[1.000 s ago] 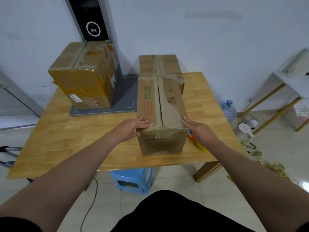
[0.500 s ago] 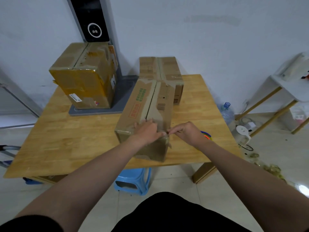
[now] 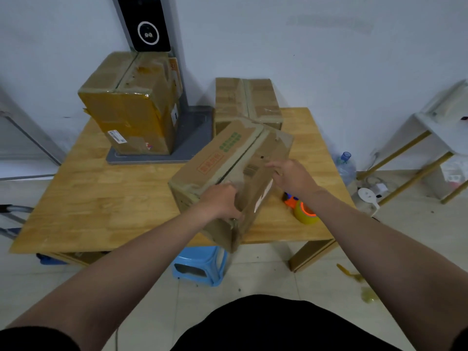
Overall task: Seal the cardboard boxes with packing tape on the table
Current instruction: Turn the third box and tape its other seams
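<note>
Soft, even indoor light, a little dim — only faint shadows on the tabletop (image 3: 101,198). Wide-angle bending toward the edges — slight softness throughout.

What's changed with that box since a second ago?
The long brown printed cardboard box was swung clockwise to lie diagonally, its near corner now past the wooden table edge. The left hand shifted from its side to grip the near end; the right hand moved onto the top. The yellow-taped box and rear box stayed put.
</note>
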